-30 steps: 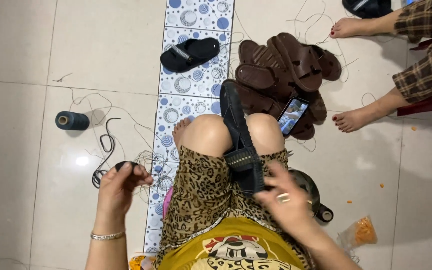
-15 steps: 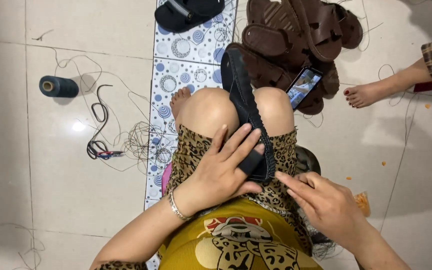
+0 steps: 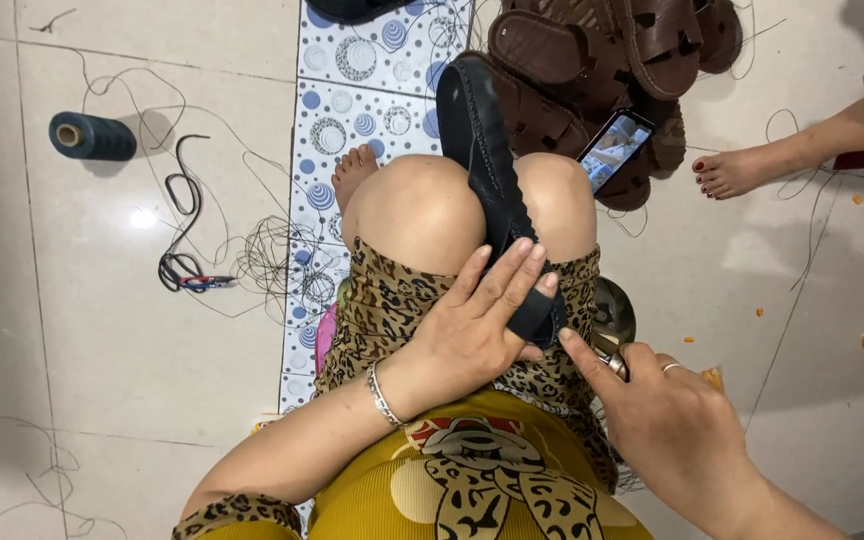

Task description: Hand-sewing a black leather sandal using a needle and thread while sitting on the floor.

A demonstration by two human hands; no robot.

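A black sandal (image 3: 487,150) stands on edge, clamped between my two knees, its toe pointing away from me. My left hand (image 3: 477,325) lies flat over the sandal's near end, fingers wrapped across it, a thin bracelet on the wrist. Just to the right, my right hand (image 3: 667,420) pinches a small metal tool (image 3: 612,362) close to the sandal's heel end; the tool is mostly hidden by my fingers. I sit in a leopard-print skirt and yellow top.
Several brown sandals (image 3: 612,50) lie piled ahead, with a phone (image 3: 615,150) propped on them. A dark thread spool (image 3: 92,136), loose thread and small snips (image 3: 192,280) lie on the tiles at left. Another person's bare foot (image 3: 742,170) rests at right.
My left hand came back from the floor at the left and settled over the sandal's near end. My right hand slid down to the heel. The view shifted closer.
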